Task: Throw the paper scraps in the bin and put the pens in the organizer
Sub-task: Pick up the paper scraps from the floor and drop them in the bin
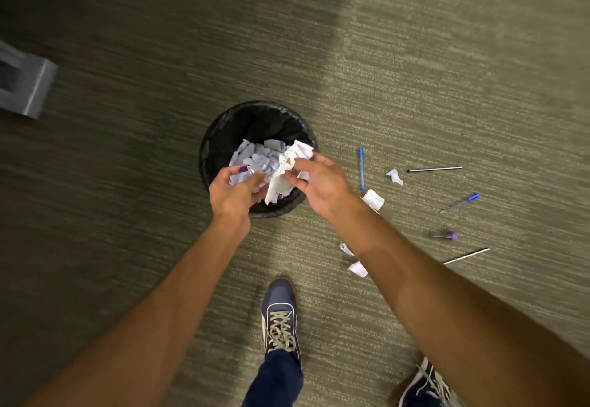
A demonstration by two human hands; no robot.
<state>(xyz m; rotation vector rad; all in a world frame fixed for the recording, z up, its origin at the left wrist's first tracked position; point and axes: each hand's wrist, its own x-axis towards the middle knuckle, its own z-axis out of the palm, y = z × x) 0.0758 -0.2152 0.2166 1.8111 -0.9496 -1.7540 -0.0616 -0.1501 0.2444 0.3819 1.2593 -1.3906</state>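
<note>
The bunch of paper scraps (271, 164) is right over the open top of the black bin (245, 125), in the middle of the floor. The left hand (234, 191) curls its fingers round the near left side of the bunch. The right hand (321, 183) pinches the white part on the right, so both hands hold paper. A small purple bit shows by the left thumb, and I cannot tell what it is. I think this is the drop step: the hands must open so the paper falls inside the rim and not over the near edge. There is more to do after that. Small scraps (394, 176) lie on the carpet (447, 71) to the right of the bin, some partly under the right arm. Further right are a blue pen (361, 169), a thin black pen (434, 169), a blue-capped pen (461, 202), a short purple marker (443, 235) and a silver pen (466, 255). A grey box (28, 87) far to the left may be the organizer, well apart from the pens. One shoe (280, 314) stands near the bin, with open floor all around.
</note>
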